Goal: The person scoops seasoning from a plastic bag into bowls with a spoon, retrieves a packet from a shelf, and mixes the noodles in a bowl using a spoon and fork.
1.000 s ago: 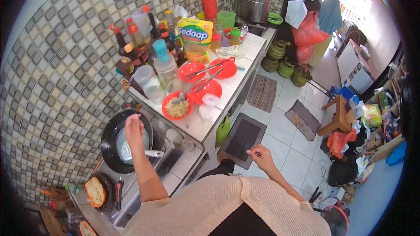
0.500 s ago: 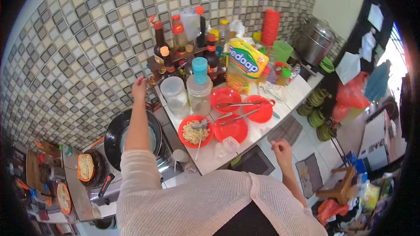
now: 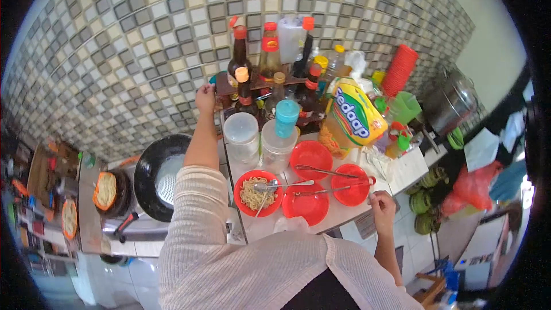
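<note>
My left hand (image 3: 205, 99) is closed at the left end of the wooden bottle rack (image 3: 264, 87), beside a small teal item; what its fingers hold is too small to name. Curled fingers show on my right hand (image 3: 383, 204), just right of the red plate (image 3: 351, 194) near the counter's edge; its contents are hidden. A red bowl of noodles (image 3: 256, 196) has spoons in it. Tongs (image 3: 327, 171) lie across red bowls. Two clear jars (image 3: 242, 138) stand behind the noodles, one with a teal-lidded container (image 3: 286, 117) on top.
Left of my left arm a black wok (image 3: 152, 186) holds a slotted ladle (image 3: 166, 186). Farther left is an orange bowl of noodles (image 3: 105, 190). Sauce bottles (image 3: 239, 51), a Sedaap packet (image 3: 353, 115), stacked red bowls (image 3: 400, 70) and a steel pot (image 3: 450, 103) line the wall.
The view has turned toward the tiled wall and counter. My left hand has moved from above the wok to the bottle rack's left end. My right hand is now beside the counter's edge.
</note>
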The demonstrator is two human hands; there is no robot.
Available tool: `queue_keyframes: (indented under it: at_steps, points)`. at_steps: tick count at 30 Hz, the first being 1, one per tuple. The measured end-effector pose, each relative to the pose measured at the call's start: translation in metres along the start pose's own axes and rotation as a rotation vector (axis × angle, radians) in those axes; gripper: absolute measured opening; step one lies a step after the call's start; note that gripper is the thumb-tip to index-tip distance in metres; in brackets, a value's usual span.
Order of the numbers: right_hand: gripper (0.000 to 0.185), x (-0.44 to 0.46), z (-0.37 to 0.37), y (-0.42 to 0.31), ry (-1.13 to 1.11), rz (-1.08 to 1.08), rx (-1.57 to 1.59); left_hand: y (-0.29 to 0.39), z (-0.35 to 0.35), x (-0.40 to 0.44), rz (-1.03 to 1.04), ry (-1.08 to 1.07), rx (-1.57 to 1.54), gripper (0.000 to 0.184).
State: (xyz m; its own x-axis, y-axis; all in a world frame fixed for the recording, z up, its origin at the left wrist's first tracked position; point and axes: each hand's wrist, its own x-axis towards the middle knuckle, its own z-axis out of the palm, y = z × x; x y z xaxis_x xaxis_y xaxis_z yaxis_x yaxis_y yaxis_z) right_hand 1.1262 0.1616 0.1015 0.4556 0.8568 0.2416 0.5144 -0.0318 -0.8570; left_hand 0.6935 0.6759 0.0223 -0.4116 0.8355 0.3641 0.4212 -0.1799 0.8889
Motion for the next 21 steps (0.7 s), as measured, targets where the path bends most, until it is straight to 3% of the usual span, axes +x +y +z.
queue_keyframes:
  at_steps: [1, 5, 8, 9, 14, 17, 21]
  points:
    - [0.020, 0.010, -0.001, 0.010, -0.008, -0.036, 0.035, -0.004, -0.008, -0.004, -0.017, 0.029, 0.014, 0.024]
    - [0.018, 0.057, 0.006, 0.012, -0.096, -0.124, 0.120, 0.017, -0.056, -0.030, -0.355, -0.066, -0.715, 0.023]
    - [0.017, 0.088, 0.020, 0.008, -0.194, -0.112, 0.148, 0.033, -0.090, -0.057, -0.365, -0.099, -0.819, 0.025]
    - [0.016, 0.095, 0.028, -0.002, -0.227, -0.209, 0.115, 0.044, -0.101, -0.068, -0.390, -0.092, -0.834, 0.028]
    - [0.014, 0.115, 0.060, -0.040, -0.401, -0.415, 0.135, 0.042, -0.129, -0.096, -0.426, -0.044, -0.792, 0.036]
    - [0.014, 0.119, 0.077, -0.045, -0.507, -0.439, 0.159, 0.052, -0.145, -0.114, -0.456, -0.199, -0.591, 0.016]
    - [0.014, 0.127, 0.092, -0.038, -0.649, -0.426, 0.168, 0.056, -0.154, -0.129, -0.512, -0.242, -0.304, 0.017]
